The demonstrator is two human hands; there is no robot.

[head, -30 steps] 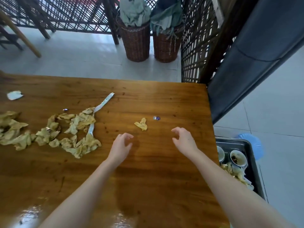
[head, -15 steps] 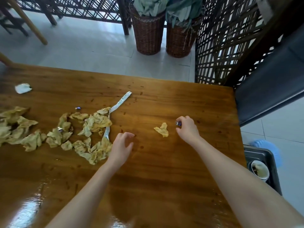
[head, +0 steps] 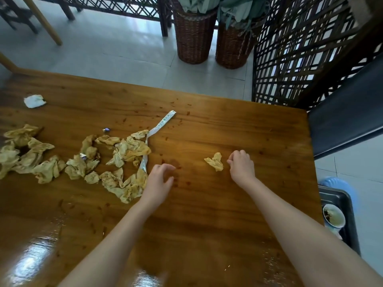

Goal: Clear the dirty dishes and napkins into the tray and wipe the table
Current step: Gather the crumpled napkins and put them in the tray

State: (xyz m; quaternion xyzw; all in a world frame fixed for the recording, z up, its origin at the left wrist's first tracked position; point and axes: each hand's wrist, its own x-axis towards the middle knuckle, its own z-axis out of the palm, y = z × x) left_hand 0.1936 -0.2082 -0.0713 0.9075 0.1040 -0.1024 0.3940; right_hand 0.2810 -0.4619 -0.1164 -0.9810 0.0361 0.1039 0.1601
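Many crumpled, yellow-stained napkins [head: 128, 150] litter the table [head: 238, 125]; left hand [head: 158, 182] grip slack, right hand [head: 241, 165] curled, contents unclear.

Both bare forearms stretch over the table [head: 228, 125]; the left hand [head: 157, 181] hovers, fingers loosely curled; the right hand [head: 240, 164] has fingers bunched together.

Bright daylight — tabletop [head: 207, 129] glare, fisheye edges

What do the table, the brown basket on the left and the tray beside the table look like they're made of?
Table: wood, glossy varnish; grain lines and bright glare show. Basket: dark woven wicker or rattan; the weave is visible. Tray: probably dull grey metal, judging by its thin rolled rim; partly cut off.
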